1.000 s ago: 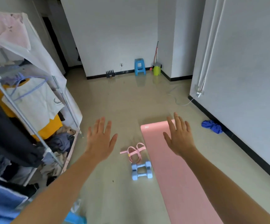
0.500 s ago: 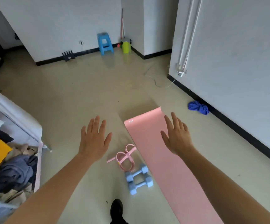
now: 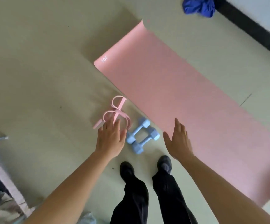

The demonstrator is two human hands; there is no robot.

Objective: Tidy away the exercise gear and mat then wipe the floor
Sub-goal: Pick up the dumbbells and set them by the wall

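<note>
A pink exercise mat [image 3: 179, 97] lies unrolled on the pale floor, running from the upper middle to the lower right. Left of it lie a pink resistance band [image 3: 116, 110] and two light blue dumbbells [image 3: 141, 135] side by side. My left hand [image 3: 110, 139] is held flat with straight fingers over the near end of the band, just left of the dumbbells. Over the mat's left edge, to the right of the dumbbells, my right hand [image 3: 178, 142] is spread with straight fingers. Neither hand holds anything.
A crumpled blue cloth [image 3: 198, 7] lies by the black skirting board [image 3: 250, 28] at the top right. My two dark shoes [image 3: 164, 164] stand just behind the dumbbells. A clothes rack's corner [image 3: 0, 168] with garments sits at the lower left.
The view has tilted down and moved closer to the floor gear. Both hands have lowered toward the band and dumbbells. My feet now show.
</note>
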